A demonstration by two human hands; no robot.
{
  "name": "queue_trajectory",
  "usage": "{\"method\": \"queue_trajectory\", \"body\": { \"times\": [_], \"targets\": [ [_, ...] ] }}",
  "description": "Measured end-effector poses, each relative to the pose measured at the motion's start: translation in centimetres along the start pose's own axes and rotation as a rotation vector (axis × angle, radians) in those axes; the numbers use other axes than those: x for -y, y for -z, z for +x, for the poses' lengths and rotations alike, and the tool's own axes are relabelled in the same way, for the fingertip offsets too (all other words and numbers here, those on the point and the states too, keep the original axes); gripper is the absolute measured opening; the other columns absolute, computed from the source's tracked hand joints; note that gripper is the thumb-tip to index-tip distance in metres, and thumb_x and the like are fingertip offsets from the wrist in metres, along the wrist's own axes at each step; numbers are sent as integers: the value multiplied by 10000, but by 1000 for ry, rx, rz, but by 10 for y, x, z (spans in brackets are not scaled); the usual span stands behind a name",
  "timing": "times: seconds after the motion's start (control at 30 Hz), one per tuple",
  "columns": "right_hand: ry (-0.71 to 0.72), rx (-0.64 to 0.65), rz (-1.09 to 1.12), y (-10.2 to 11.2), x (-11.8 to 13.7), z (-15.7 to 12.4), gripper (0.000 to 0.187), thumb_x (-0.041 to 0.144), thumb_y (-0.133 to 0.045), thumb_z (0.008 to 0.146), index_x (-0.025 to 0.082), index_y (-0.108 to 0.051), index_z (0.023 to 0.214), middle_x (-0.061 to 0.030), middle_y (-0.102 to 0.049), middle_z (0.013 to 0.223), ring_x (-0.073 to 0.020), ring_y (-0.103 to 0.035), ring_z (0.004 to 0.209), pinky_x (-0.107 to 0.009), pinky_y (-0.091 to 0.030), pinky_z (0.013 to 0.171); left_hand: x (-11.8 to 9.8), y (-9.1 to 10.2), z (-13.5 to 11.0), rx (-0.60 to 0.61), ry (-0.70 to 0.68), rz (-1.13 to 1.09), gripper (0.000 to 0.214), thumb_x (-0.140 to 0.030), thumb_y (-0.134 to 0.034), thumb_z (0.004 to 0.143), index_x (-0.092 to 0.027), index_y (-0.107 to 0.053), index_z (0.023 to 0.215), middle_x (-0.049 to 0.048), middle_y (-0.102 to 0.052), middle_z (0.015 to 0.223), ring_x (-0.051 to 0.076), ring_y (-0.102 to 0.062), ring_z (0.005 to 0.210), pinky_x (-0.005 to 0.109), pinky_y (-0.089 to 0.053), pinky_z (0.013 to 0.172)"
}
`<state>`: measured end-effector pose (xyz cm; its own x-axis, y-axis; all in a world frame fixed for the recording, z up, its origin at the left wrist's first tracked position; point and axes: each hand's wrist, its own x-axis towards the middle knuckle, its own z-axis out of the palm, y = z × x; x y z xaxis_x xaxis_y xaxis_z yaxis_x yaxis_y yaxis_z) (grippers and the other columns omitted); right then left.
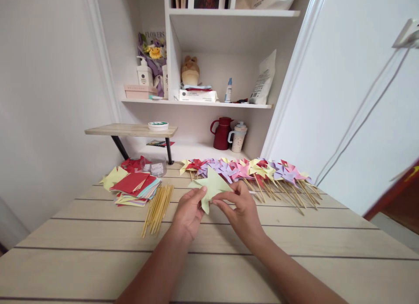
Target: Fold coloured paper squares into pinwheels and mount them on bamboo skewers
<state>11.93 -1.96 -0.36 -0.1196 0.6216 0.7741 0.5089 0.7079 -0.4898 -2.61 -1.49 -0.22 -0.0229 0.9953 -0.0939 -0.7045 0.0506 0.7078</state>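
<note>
A pale green paper pinwheel (211, 186) is held above the table with no stick visible on it. My left hand (191, 210) grips its left and lower part, the thumb lying on the front near the centre. At the lower right edge of the pinwheel, my right hand (240, 208) has thumb and forefinger pinched together. Whatever sits between those right fingertips is too small to make out. Left of my hands lies a bundle of thin wooden sticks (158, 210), beside a stack of coloured paper squares (134, 184).
Behind my hands, many finished pinwheels on sticks (255, 171) lie in a row. A clear plastic box (153, 168) stands behind the paper stack, under a small raised shelf (131, 129) bearing a round white tape roll (158, 126). A red jug (223, 134) and a cup (238, 138) stand farther back.
</note>
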Motion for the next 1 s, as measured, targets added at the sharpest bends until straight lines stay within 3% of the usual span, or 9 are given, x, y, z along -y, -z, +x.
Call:
{"method": "queue_trajectory", "body": {
  "times": [0.17,0.33,0.77,1.0],
  "targets": [
    [-139,-13,82,1,0,3,147,368,-705,846,271,-779,763,-31,-437,816,-216,-486,808,-350,-434,691,0,-3,-2,9,-17,13,328,-244,-928,523,-124,-652,653,14,-674,655,74,-565,573,173,-450,546],
    [-233,1,148,0,-1,5,155,366,-712,825,241,-751,742,-28,-448,831,-208,-492,808,-347,-426,701,-1,-3,-3,-7,-22,34,331,-255,-925,523,-129,-665,685,4,-670,659,72,-557,570,180,-444,550],
    [-295,-32,223,-2,-2,9,206,357,-707,785,213,-639,653,-40,-498,876,-237,-527,912,-392,-435,844,1,-5,-5,5,-24,62,307,-234,-916,552,-119,-692,728,60,-733,777,120,-640,694,218,-501,665],
    [-281,-41,230,-5,-4,9,209,364,-715,790,220,-638,660,-35,-507,867,-228,-537,886,-389,-442,852,1,-8,-5,-10,-33,81,296,-224,-908,542,-115,-690,708,62,-722,743,127,-634,682,228,-487,660]
  ]
}}
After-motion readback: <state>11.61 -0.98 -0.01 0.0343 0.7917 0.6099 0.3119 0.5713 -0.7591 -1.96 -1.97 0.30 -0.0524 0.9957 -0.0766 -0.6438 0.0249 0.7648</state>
